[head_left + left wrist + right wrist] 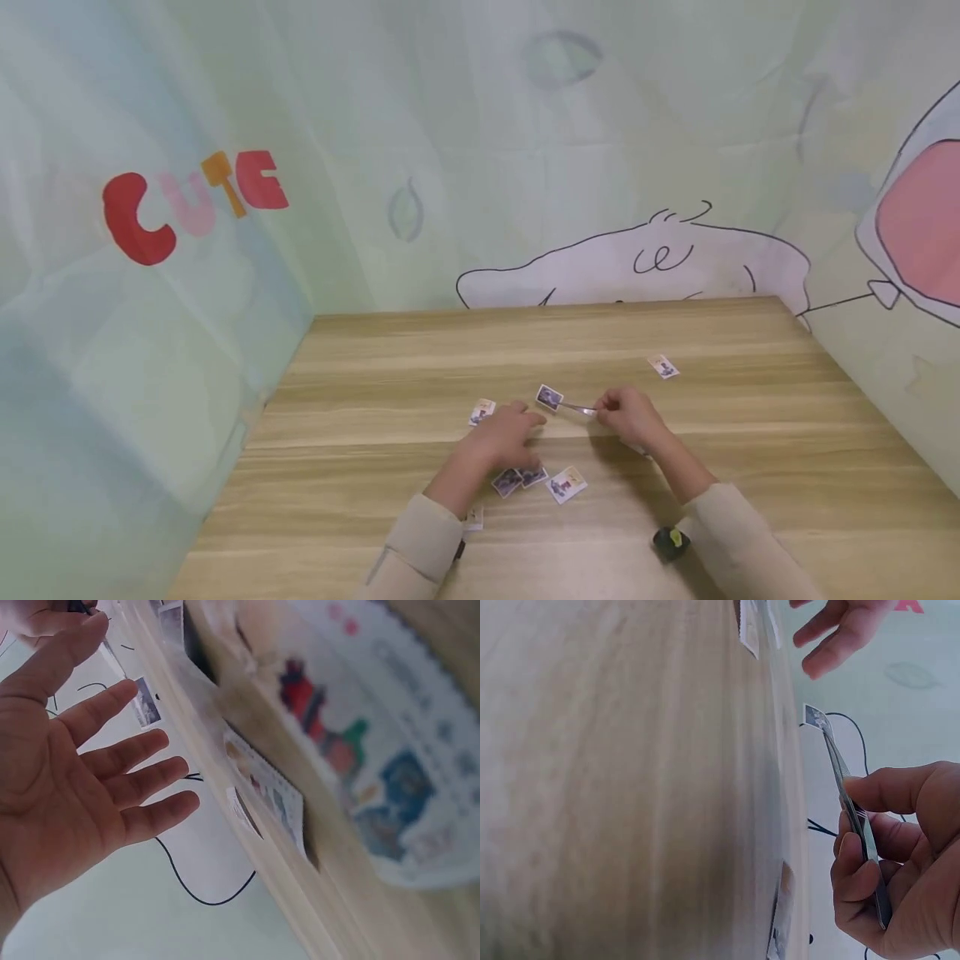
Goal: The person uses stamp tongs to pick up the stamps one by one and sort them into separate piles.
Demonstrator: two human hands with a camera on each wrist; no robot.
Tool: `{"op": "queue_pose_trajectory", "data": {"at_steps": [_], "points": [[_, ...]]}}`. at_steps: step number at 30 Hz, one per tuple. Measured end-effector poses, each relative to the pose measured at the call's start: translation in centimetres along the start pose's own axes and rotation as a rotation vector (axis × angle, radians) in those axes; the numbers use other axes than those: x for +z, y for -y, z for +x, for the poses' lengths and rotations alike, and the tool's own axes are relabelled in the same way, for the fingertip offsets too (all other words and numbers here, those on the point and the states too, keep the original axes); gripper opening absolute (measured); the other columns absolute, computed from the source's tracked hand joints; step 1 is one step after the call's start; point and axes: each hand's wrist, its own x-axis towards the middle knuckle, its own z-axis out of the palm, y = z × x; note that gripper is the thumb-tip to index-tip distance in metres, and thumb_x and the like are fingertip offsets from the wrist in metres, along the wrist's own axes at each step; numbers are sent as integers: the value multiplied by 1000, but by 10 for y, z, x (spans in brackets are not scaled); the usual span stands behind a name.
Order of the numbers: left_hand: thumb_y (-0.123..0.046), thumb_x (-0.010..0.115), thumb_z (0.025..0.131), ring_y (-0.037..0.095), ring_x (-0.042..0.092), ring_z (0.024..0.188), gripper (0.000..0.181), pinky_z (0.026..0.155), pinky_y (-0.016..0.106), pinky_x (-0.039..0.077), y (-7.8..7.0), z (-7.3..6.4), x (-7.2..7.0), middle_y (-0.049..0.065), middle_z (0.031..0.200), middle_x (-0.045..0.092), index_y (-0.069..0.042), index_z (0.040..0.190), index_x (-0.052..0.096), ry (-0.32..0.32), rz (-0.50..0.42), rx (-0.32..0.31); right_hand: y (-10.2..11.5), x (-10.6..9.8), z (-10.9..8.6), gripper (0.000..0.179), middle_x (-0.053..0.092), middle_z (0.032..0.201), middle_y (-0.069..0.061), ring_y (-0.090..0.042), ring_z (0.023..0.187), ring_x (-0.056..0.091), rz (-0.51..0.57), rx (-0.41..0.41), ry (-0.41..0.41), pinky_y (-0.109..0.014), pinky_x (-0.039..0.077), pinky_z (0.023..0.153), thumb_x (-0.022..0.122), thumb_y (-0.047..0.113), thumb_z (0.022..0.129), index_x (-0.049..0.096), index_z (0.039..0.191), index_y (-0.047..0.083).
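My right hand pinches a pair of metal tweezers between thumb and fingers. At the tweezers' tips is a small dark-printed postage stamp, raised above the table in the right wrist view. My left hand is held out just left of that stamp, its fingers spread and holding nothing in the left wrist view. Beneath and nearer than the left hand lie two dark stamps side by side, with a light stamp to their right. Another light stamp lies just beyond the left hand, partly covered by it.
A light stamp lies farther back to the right on the wooden table. Near the left sleeve is a partly hidden stamp. A dark item with a yellow-green mark sits beside the right sleeve. Printed cloth hangs behind the table.
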Motion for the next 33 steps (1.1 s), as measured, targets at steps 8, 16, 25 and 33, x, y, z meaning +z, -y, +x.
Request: {"op": "queue_pose_trajectory", "data": {"at_steps": [8,16,25,33], "points": [[-29,76,70,31,43,120,66,94,46,40,2,-14,0,13,136,43,-14,130,54,-16,-43,-8,5,7,2,5,59,71,-3,-18,65,50,26,6,9,-29,44,57,62,1,77,65,81,-2],[-32,75,73,34,41,123,63,96,50,37,9,-23,-4,15,138,41,-13,129,54,-52,-44,-33,6,15,13,8,59,69,-3,-18,66,49,15,-14,-12,-29,43,57,61,0,75,67,80,0],[-29,74,73,35,38,124,61,96,52,37,22,-28,-3,16,139,40,-12,129,55,-71,-91,-88,10,24,23,8,60,69,-4,-18,64,50,15,-31,-18,-27,43,55,62,0,74,68,80,-2],[-26,73,73,37,39,123,61,94,53,38,28,-33,-9,19,139,38,-10,129,54,-69,-106,-79,16,29,31,7,58,67,-4,-19,64,51,30,-7,-17,-27,45,55,61,0,75,67,80,-1]]}}
